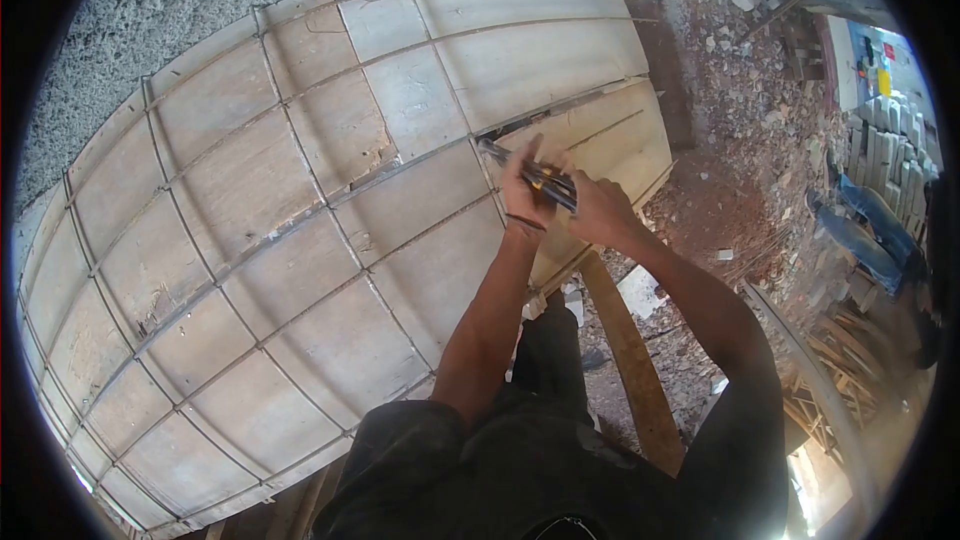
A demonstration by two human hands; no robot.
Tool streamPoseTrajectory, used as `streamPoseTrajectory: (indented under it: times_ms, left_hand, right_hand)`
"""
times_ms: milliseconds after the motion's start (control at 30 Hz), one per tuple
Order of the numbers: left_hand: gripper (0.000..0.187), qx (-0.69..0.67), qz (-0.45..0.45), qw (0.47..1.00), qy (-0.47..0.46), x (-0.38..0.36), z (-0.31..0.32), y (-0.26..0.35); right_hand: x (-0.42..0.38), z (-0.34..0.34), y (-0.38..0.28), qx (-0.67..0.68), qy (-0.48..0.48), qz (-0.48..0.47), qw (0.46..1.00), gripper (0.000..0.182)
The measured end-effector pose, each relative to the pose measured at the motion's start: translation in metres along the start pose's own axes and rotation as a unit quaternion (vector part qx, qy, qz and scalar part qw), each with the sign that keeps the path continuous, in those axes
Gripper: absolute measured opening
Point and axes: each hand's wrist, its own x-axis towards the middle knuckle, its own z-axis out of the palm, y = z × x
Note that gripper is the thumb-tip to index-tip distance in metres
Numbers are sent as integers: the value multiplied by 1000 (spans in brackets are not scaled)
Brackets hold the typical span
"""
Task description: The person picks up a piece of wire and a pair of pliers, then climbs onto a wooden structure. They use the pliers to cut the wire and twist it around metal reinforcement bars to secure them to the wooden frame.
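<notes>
Both my hands are together over the right part of a grid of steel rods (pixel 330 202) lying across pale boards (pixel 300 290). My left hand (pixel 524 180) is closed around a dark, long-handled tool with yellow patches (pixel 548 183); its fingers are slightly blurred. Gripping the same tool near its lower right end is my right hand (pixel 598 208). The tool's other end points up and left, close to a rod crossing. I cannot make out its exact kind. A dark band circles my left wrist.
A narrow gap (pixel 525 124) runs between boards beyond my hands. Past the boards' right edge, rubble (pixel 745 120) covers the ground lower down. A wooden plank (pixel 632 360) slopes beside my legs. At far right are a person's jeans-clad legs (pixel 868 225) and stacked wood (pixel 835 370).
</notes>
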Motion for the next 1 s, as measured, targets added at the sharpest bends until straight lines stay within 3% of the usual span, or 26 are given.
streamPoseTrajectory:
  times_ms: [67,133,167,233,300,367,400,467,500,567,700,767,800,867,900,967,1000]
  left_hand:
    - [29,160,43,986,5,-8,-6,-3]
    - [29,220,54,974,6,-22,-26,0]
    - [28,283,59,957,7,-32,-36,0]
    - [29,338,99,936,-6,-52,-49,2]
    - [30,392,141,909,-14,-74,-53,13]
    - [29,442,108,890,16,-98,-45,26]
    - [29,441,113,890,18,-106,-42,30]
    - [33,511,181,840,-3,-119,-39,38]
    - [33,510,187,840,1,-124,-40,42]
    - [42,487,270,829,-53,-134,-37,50]
    - [48,440,290,847,-65,-162,-20,73]
    - [51,574,310,758,-16,-173,-20,89]
    - [51,573,316,756,-14,-177,-20,92]
    - [45,536,409,738,20,-183,-20,97]
    - [45,534,416,736,22,-186,-21,104]
    - [33,473,380,793,57,-195,-27,128]
    - [33,476,385,788,59,-200,-30,140]
  right_hand:
    - [-10,16,22,60,-40,-20,997,50]
    - [-25,31,34,121,-82,-38,988,57]
    - [-38,39,35,315,-136,-27,939,58]
    - [-59,35,26,494,-182,-14,850,59]
    - [-80,10,4,490,-272,94,823,57]
    - [-83,45,13,451,-288,78,841,57]
    - [-86,60,12,419,-213,14,883,56]
    - [-93,56,-8,361,-13,-114,926,53]
    - [-96,54,-18,361,-16,-120,925,53]
    - [-101,52,-32,217,132,-171,952,44]
    - [-104,37,-37,258,123,-156,946,34]
    - [-108,17,-29,302,16,-114,946,27]
    - [-110,7,-30,302,16,-121,946,27]
    - [-114,-13,-31,391,180,-157,889,28]
    - [-116,-20,-27,391,179,-163,888,28]
    - [-116,-29,-17,490,163,-135,846,30]
    - [-115,-29,-18,495,162,-140,842,30]
